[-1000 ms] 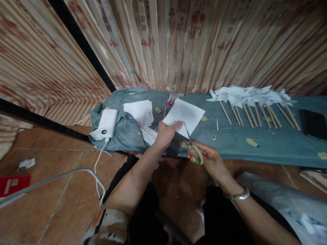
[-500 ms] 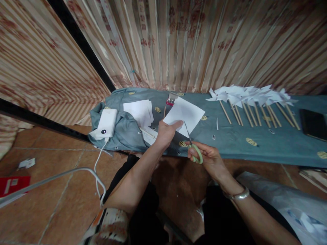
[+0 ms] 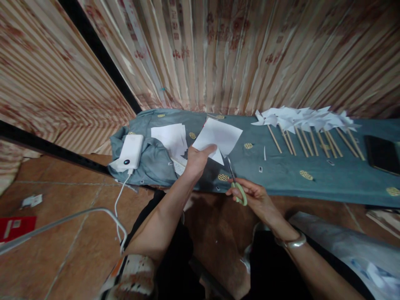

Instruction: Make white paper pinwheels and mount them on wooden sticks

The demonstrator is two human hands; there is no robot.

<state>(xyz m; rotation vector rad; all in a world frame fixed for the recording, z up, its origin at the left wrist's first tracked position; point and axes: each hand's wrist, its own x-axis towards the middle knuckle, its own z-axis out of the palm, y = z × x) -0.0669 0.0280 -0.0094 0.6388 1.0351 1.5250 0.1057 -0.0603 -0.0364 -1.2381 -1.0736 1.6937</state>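
Observation:
A white square sheet of paper (image 3: pixel 220 134) is pinched in my left hand (image 3: pixel 199 159), thumb on top, with a slit running in from its near corner. My right hand (image 3: pixel 250 192) has its fingers in the green handles of the scissors (image 3: pixel 239 193). The blades point up toward the paper, just beside its cut corner. Left of my left hand lies a stack of white paper (image 3: pixel 170 137) on the blue-green cloth (image 3: pixel 281 179). White paper pinwheels (image 3: pixel 306 118) on wooden sticks lie in a row at the right.
A white power bank (image 3: pixel 131 151) with a cable sits on the cloth's left end. A black phone (image 3: pixel 383 154) lies at the right end. Behind the cloth hangs a striped curtain (image 3: pixel 212 54). A dark bar (image 3: pixel 100 54) crosses the left side.
The paper and my left hand have moved slightly left. The scissor blades have come away from the paper, where a slit now shows near the corner.

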